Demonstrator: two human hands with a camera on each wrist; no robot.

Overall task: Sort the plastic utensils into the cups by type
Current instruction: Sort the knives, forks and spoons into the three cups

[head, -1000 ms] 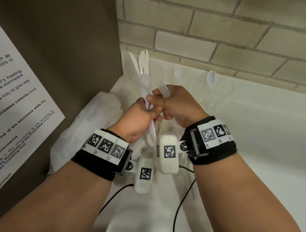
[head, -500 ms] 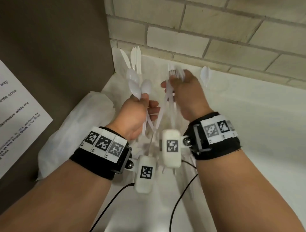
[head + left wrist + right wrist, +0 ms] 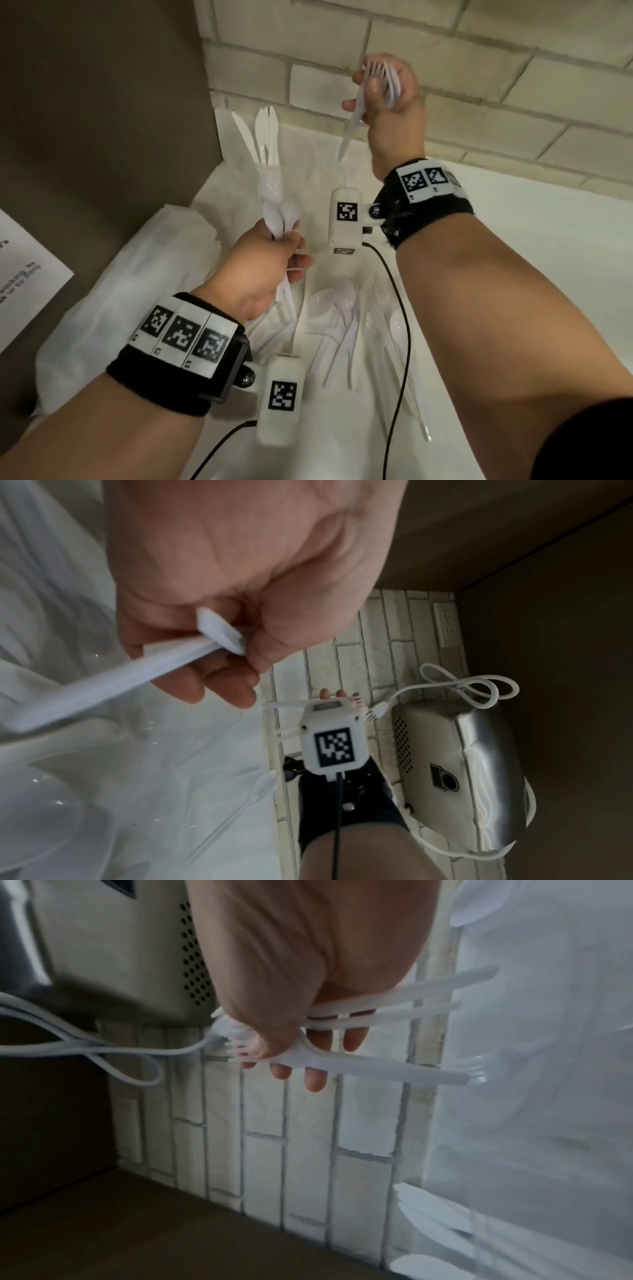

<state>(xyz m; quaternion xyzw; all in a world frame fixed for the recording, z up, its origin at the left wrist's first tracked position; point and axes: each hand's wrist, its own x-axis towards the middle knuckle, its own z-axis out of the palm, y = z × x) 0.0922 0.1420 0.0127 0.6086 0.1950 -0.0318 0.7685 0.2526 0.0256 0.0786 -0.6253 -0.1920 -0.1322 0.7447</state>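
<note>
My left hand (image 3: 291, 246) grips a bunch of white plastic spoons (image 3: 275, 209) by their handles, bowls pointing up. The left wrist view shows the handles (image 3: 192, 653) sticking out of the fist. My right hand (image 3: 370, 89) is raised near the brick wall and grips several white forks (image 3: 382, 77), also seen in the right wrist view as forks (image 3: 377, 1066) lying across the fingers. White knives (image 3: 265, 133) stand upright at the back left, in a clear cup that barely shows. A loose pile of utensils (image 3: 346, 318) lies on the white counter (image 3: 513, 260) between my forearms.
A brown panel (image 3: 102, 102) with a paper notice (image 3: 24, 274) walls off the left. The brick wall (image 3: 479, 61) closes the back. A crumpled white bag (image 3: 113, 274) lies at left. Black cables (image 3: 404, 308) hang from the wrist cameras. A steel appliance (image 3: 462, 777) with a white cord stands nearby.
The hands have drawn apart. My right hand rose toward the wall with the forks, while my left hand stayed lower with the spoons.
</note>
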